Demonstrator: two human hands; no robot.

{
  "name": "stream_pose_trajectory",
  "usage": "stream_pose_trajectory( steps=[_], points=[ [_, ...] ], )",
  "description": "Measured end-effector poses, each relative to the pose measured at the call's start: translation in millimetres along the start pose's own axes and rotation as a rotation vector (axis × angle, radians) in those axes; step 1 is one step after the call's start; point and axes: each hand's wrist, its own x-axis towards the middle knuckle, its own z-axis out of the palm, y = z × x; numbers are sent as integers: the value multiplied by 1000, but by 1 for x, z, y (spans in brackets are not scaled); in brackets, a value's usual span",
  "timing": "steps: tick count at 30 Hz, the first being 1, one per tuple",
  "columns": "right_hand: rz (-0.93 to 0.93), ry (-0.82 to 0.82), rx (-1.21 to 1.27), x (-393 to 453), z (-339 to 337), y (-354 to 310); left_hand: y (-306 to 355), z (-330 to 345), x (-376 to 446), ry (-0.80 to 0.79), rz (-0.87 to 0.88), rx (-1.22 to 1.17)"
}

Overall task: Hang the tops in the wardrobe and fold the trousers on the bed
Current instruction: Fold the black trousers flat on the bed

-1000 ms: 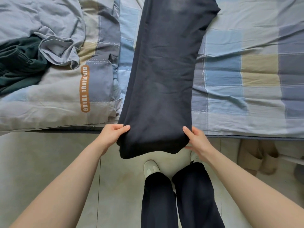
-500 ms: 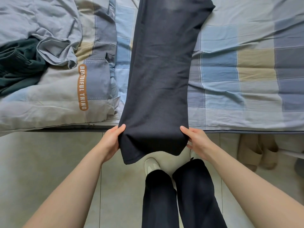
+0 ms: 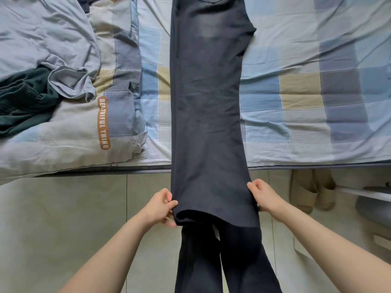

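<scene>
Head view, soft dark trousers [image 3: 207,106], both hands pinching

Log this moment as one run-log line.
step: fold trousers | left hand: pinches hem corner | right hand: grips other hem corner | dark trousers: laid lengthwise on bed, hem past edge

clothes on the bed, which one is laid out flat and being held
The dark trousers, stretched flat down the middle of the bed, hem pinched by the left hand and right hand. The green garment lies crumpled, untouched.
</scene>
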Motion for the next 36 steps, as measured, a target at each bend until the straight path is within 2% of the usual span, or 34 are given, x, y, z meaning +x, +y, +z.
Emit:
stream_pose_trajectory(
  steps=[3, 5, 8, 13, 16, 18, 19, 20, 21, 22, 23, 25, 27, 30, 33, 36],
  points=[
    [12, -61, -1, -12, -5, -10, 6, -4, -11, -4, 27, -43],
    [-13, -97, 48, -20, -14, -22, 17, -15, -18, -83, 45, -33],
    [-6, -187, 247, -26, -38, -51, 46, -42, -26, -244, 54, -15],
    [-116, -302, 330, -17, -100, -136, 148, -98, -16, -470, 110, 6],
    [-191, -307, 641, 15, -136, -205, 235, -117, 8, -365, 271, -200],
    [-212, -194, 955, 50, -152, -244, 285, -124, 37, -176, 389, -491],
    [-206, -105, 1031, 71, -157, -257, 304, -126, 58, -21, 409, -621],
    [-186, -16, 1029, 93, -158, -264, 316, -123, 80, 163, 397, -663],
    [-151, 49, 956, 112, -155, -264, 319, -119, 100, 324, 359, -598],
    [-99, 84, 838, 127, -148, -257, 313, -109, 115, 433, 291, -460],
    [-43, 82, 707, 141, -138, -248, 302, -97, 134, 467, 224, -319],
    [30, 15, 504, 157, -116, -228, 271, -71, 159, 400, 152, -135],
    [57, -57, 395, 162, -95, -209, 242, -55, 167, 340, 147, -71],
    [-76, -21, 227, 168, -75, -190, 215, -49, 172, 211, 173, -69],
    [-173, 24, 194, 169, -67, -180, 208, -54, 169, 63, 204, -39],
    [-127, -44, 132, 167, -67, -173, 214, -64, 162, -14, 177, 26]
  ],
)
